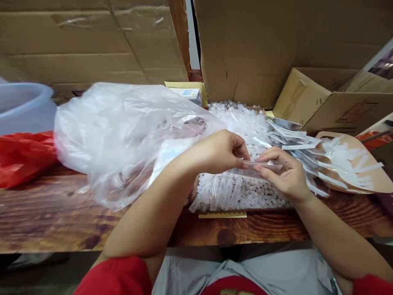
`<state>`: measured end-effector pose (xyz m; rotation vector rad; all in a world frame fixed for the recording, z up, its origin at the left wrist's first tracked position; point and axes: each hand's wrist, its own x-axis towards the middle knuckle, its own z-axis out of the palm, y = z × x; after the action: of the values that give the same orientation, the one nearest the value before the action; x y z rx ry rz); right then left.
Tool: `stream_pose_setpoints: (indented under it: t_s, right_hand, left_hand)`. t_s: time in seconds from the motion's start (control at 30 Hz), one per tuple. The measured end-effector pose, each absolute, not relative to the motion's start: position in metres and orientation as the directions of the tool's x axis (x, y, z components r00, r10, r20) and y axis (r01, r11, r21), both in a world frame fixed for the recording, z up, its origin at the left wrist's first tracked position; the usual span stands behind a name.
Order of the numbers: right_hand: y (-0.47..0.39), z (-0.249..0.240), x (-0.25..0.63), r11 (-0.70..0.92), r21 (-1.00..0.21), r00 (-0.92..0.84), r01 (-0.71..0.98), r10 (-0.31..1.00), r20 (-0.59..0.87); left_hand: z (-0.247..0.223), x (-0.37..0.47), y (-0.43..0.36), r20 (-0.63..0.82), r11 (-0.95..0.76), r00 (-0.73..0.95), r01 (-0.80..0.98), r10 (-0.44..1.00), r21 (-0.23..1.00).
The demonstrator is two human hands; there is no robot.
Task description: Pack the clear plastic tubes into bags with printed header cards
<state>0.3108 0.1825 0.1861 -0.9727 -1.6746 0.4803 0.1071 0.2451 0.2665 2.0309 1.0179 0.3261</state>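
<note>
Left hand [219, 151] and right hand [284, 174] pinched one clear sleeve [264, 166] between fingertips, above the tray of white tubes [233, 192]. Filled sleeves [334, 162] lay piled right of that tray; it looked mostly full, so much work likely remained.

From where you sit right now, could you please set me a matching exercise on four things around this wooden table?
Things:
1. crumpled red plastic bag
2. large clear plastic bag
3. small clear packet
4. tan cardboard tray

Places:
A. held between both hands
B. far right, carrying white strips
C. far left, below a pale blue tub
D. left of the left hand

Pairs: 1-C, 2-D, 3-A, 4-B
</note>
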Motion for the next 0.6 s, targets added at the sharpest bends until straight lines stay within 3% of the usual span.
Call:
stream_pose_setpoints:
  t_s: [0.37,0.5,0.6]
  right_hand:
    - [0.179,0.189,0.312,0.494,-0.809,0.059,0.318,0.841,0.537]
    - [0.181,0.187,0.316,0.389,-0.899,0.131,0.201,0.899,0.418]
    - [0.183,0.192,0.321,0.372,-0.919,0.03,0.128,0.925,0.379]
  left_hand:
    - [0.261,0.12,0.238,-0.119,-0.3,0.618,0.53,0.777,0.793]
    - [0.26,0.122,0.239,-0.16,-0.242,0.618,0.514,0.77,0.823]
    - [0.261,0.12,0.24,-0.189,-0.192,0.637,0.48,0.748,0.856]
